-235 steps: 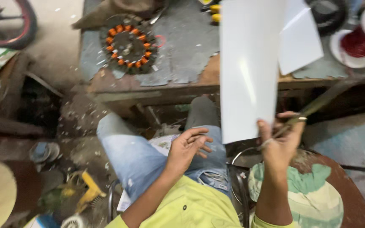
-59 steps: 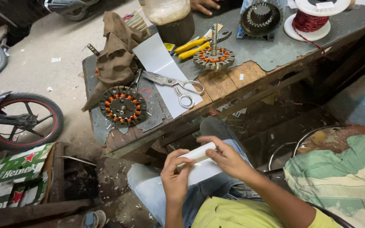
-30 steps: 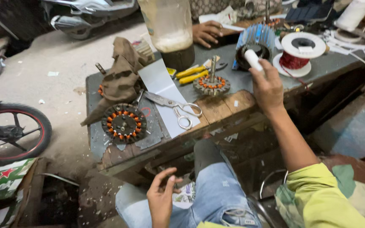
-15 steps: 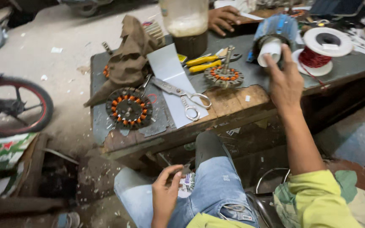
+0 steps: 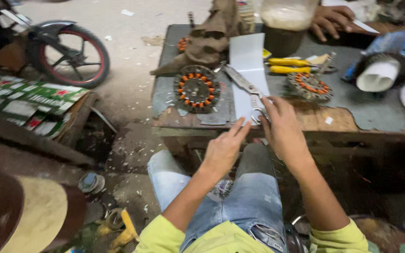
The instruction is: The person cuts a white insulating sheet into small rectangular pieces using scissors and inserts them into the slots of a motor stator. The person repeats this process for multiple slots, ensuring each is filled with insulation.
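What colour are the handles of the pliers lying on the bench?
Yellow; the pliers show best in the head view, beyond the right hand.

A round motor stator with orange-wrapped coils (image 5: 197,88) lies on the grey-topped wooden workbench (image 5: 376,112), with a smaller orange-coiled stator (image 5: 309,86) further right. Yellow-handled pliers (image 5: 289,65) rest just behind it, near a large jar with a pale upper half and dark base (image 5: 287,23). A crumpled brown cloth (image 5: 212,37) sits at the bench's back left. On the floor stands a motorcycle wheel with a red rim (image 5: 71,56); another person's hand (image 5: 331,19) rests at the far edge
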{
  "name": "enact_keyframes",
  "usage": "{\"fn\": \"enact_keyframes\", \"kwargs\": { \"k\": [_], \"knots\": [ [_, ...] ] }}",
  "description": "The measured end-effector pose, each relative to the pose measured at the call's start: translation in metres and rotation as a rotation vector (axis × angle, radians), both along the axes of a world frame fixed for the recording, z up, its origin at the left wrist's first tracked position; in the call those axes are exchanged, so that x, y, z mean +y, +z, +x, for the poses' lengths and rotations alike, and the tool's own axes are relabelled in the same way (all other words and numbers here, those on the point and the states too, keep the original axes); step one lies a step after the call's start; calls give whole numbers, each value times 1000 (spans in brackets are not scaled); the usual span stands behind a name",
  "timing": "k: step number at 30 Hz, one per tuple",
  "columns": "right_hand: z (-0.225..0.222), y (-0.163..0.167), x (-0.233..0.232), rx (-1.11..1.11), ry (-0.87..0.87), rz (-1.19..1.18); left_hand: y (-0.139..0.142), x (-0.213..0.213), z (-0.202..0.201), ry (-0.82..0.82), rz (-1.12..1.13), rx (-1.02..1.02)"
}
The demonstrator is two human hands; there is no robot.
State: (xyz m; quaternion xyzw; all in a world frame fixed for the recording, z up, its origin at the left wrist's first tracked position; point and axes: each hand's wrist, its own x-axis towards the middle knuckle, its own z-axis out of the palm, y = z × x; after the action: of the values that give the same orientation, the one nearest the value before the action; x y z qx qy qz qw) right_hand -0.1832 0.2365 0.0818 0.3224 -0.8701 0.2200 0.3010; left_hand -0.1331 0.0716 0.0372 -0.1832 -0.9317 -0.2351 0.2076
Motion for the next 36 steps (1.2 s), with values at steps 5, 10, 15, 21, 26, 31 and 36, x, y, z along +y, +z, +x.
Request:
{"fn": "enact_keyframes", "kwargs": {
  "k": [5, 10, 15, 21, 26, 31, 36],
  "knots": [
    [-28, 20, -17, -206, -103, 293, 9, -7, 0, 4, -30, 57],
    [-22, 26, -1, -273, -136, 256, 9, -11, 2, -15, 50, 282],
    [30, -5, 53, -341, -267, 29, -5, -12, 7, 1, 175, 370],
    [79, -76, 106, -774, -169, -646, -50, 16, 33, 92, 678, 212],
    [125, -116, 122, -882, -16, -858, -77, 11, 27, 199, 1615, -509],
    [166, -154, 106, -1113, 57, -1048, -82, 1, 7, 83, 1623, -671],
    [206, -203, 89, -1303, 29, -1106, -97, 14, 4, -20, 1688, -669]
  ]
}}
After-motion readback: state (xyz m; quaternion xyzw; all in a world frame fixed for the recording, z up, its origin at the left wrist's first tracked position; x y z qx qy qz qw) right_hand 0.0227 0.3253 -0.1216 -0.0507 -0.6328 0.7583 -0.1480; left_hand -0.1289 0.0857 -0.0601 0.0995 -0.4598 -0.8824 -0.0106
